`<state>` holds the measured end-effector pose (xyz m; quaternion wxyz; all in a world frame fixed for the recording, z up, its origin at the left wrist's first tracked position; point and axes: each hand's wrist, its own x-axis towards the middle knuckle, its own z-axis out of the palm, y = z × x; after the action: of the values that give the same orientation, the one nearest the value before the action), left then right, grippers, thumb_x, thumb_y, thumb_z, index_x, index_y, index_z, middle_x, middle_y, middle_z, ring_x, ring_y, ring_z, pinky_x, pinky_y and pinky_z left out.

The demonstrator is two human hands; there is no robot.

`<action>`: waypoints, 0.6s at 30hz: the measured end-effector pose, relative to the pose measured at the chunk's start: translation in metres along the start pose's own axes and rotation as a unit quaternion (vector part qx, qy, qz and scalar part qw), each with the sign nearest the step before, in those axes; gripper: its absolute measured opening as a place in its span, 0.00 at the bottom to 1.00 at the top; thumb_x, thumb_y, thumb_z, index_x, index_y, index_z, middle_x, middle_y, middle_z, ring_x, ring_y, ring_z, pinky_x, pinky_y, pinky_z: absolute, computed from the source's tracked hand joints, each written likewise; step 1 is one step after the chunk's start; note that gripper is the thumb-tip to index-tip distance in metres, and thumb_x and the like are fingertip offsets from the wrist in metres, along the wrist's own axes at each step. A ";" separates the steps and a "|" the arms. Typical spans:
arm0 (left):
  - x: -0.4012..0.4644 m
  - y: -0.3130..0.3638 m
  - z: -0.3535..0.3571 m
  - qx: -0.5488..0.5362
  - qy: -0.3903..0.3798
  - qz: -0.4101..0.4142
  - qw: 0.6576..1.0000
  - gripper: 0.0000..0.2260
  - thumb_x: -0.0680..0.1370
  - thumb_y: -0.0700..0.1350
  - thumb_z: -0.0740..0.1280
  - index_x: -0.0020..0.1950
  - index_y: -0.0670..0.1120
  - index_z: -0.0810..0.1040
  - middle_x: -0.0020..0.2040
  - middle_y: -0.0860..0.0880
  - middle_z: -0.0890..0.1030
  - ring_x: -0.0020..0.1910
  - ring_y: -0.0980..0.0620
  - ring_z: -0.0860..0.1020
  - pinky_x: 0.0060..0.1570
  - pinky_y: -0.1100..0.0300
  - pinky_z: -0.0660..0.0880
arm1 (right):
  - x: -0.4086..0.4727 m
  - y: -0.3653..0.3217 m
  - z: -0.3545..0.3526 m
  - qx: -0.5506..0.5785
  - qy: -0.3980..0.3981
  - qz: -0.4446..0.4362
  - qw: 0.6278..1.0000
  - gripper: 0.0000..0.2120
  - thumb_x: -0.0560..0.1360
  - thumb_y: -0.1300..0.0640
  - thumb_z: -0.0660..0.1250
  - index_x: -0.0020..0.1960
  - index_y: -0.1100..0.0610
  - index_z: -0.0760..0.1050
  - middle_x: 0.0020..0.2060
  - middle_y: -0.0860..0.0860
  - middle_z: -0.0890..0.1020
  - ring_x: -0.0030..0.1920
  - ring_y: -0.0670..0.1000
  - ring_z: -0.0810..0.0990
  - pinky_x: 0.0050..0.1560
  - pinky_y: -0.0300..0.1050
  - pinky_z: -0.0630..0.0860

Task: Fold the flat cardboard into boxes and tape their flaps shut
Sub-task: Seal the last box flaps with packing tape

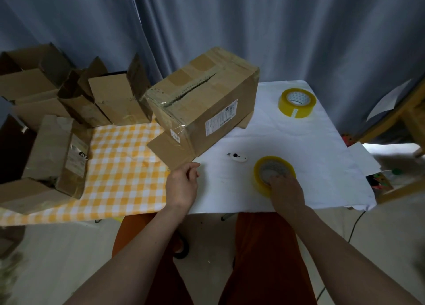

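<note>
— Both forearms reach out from just under us, over the person's lap, and then everything turns on that big box in the middle of the table. See how it sits tilted, one flap splayed out flat at its near corner?

— Yes. Top seam looks slit, with old tape peeling round it. My guess is it's propped that way so the open flap faces the person.

— Likely. Left of the box there's a huddle of other boxes, several standing with flaps up, so I'd say those wait for tape too.

— And the left hand?

— Just at the near tip of the box's flap, fingers loosely curled, holding nothing. Whether a fingertip touches the cardboard I can't tell. Looks placed to steady or lift that flap.

— The right hand is busier.

— It's right of the box, nearer us, fingers bent down onto a tape roll lying flat, gripping its near rim. Probably hunting the loose end.

— There's a spare roll too.

— Right of the box, farther back, untouched. Kept within reach, I suppose.

— Smallest thing: the white cutter, between the box's near corner and the gripped roll.

— Handy for slicing tape, well placed between both hands.
</note>
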<state>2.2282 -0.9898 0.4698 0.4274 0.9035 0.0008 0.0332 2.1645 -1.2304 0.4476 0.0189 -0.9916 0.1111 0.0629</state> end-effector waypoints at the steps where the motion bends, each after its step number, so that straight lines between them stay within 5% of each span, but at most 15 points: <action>1: 0.001 -0.002 -0.001 0.007 -0.004 -0.003 1.000 0.12 0.80 0.38 0.61 0.58 0.44 0.81 0.47 0.47 0.83 0.39 0.56 0.76 0.41 0.69 0.69 | 0.002 -0.001 -0.003 0.002 -0.002 0.000 1.000 0.18 0.77 0.61 0.57 0.67 0.54 0.70 0.64 0.53 0.74 0.66 0.53 0.68 0.61 0.42 0.67; 6: 0.023 -0.011 -0.029 0.067 0.055 0.020 0.996 0.12 0.79 0.35 0.61 0.55 0.41 0.82 0.53 0.44 0.83 0.52 0.46 0.79 0.49 0.62 0.70 | 0.019 -0.039 -0.040 0.132 0.038 -0.033 0.990 0.12 0.80 0.56 0.57 0.60 0.59 0.73 0.58 0.55 0.75 0.60 0.56 0.71 0.55 0.46 0.66; 11: 0.101 0.010 -0.083 0.130 0.177 0.043 0.975 0.13 0.80 0.39 0.60 0.64 0.41 0.75 0.59 0.40 0.76 0.61 0.42 0.70 0.59 0.56 0.65 | 0.029 -0.104 -0.083 0.416 0.132 -0.089 0.895 0.14 0.82 0.60 0.54 0.62 0.62 0.73 0.59 0.56 0.76 0.59 0.52 0.73 0.56 0.35 0.64; 15: 0.168 0.041 -0.109 0.118 0.062 0.062 0.989 0.19 0.83 0.45 0.57 0.73 0.41 0.66 0.70 0.40 0.70 0.69 0.42 0.67 0.67 0.55 0.61 | 0.052 -0.140 -0.104 0.585 0.081 -0.002 0.807 0.18 0.82 0.55 0.55 0.68 0.63 0.66 0.60 0.56 0.73 0.53 0.45 0.73 0.51 0.29 0.64; 18: 0.194 0.047 -0.109 0.090 -0.064 -0.008 0.994 0.19 0.84 0.47 0.54 0.72 0.40 0.67 0.72 0.40 0.69 0.70 0.42 0.66 0.65 0.57 0.62 | 0.072 -0.154 -0.106 0.714 0.016 0.060 0.698 0.29 0.80 0.46 0.56 0.77 0.52 0.51 0.72 0.50 0.65 0.68 0.49 0.68 0.70 0.45 0.63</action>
<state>2.4139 -0.9298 0.5869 0.3439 0.9385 -0.0165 -0.0281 2.2813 -1.1014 0.5475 0.7152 -0.6729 0.1823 -0.0501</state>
